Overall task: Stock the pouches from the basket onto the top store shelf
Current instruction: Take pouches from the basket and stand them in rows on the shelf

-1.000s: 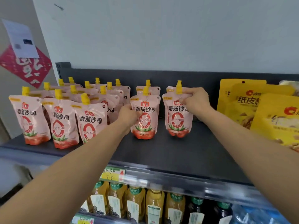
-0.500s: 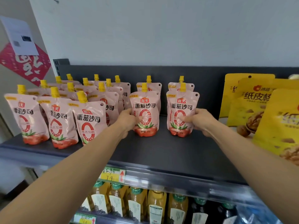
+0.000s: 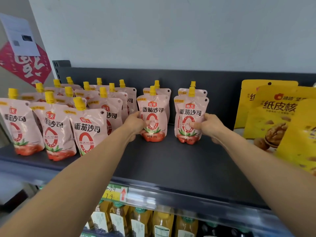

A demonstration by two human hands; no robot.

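Head view: left hand (image 3: 135,124) clasps one pink yellow-capped spouted plastic pouch (image 3: 152,117), right hand (image 3: 207,126) clasps another such pouch (image 3: 189,119), both upright on the dark metal top shelf (image 3: 171,161), seemingly being squared into rows.

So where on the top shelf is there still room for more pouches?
The bare dark top shelf in front of the two held pouches, out to its front edge, and the gap between the right pouch and yellow bags. The left pouch rows are crowded.
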